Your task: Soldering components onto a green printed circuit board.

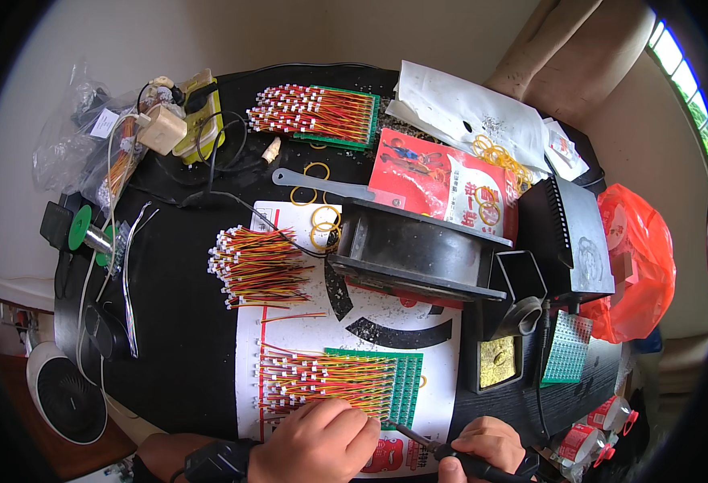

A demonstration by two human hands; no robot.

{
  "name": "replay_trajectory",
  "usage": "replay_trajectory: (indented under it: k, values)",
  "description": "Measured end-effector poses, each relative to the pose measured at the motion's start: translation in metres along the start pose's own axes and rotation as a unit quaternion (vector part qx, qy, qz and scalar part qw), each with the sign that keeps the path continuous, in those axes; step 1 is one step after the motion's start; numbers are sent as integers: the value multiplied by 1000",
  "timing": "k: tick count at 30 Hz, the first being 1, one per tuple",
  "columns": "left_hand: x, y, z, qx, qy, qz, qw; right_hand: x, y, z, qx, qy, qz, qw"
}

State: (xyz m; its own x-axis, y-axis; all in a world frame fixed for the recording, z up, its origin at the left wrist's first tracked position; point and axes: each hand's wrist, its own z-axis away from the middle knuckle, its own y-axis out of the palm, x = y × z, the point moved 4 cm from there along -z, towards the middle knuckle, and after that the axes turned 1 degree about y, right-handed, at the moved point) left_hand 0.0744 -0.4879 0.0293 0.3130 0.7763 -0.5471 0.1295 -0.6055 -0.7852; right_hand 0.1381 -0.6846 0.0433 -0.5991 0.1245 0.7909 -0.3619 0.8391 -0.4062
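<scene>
We see black worktop bearing white printed sheet, green wired boards, loose wire bundle, yellow rubber bands, black fan housing.

At the table's near edge, the left hand covers the lower corner of a green circuit board. The right hand and its soldering iron are cut off by the bottom edge. The iron's tip is too small to tell whether it touches the board.

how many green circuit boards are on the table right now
3: one wired board under the left hand, one wired board at the far edge, one bare board at right. Others may be hidden.
</scene>
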Motion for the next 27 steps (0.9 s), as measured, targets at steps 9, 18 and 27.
replay_trajectory:
  k: [9,18,27]
  values:
    - [1,-1,-1,6,-2,18,1000,0,0,-1,-9,3,0,1000]
    - [1,-1,-1,19,-5,18,1000,-1,0,0,-5,1,1,1000]
    - [1,1,1,19,-3,9,1000,0,-1,2,-49,-3,-20,999]
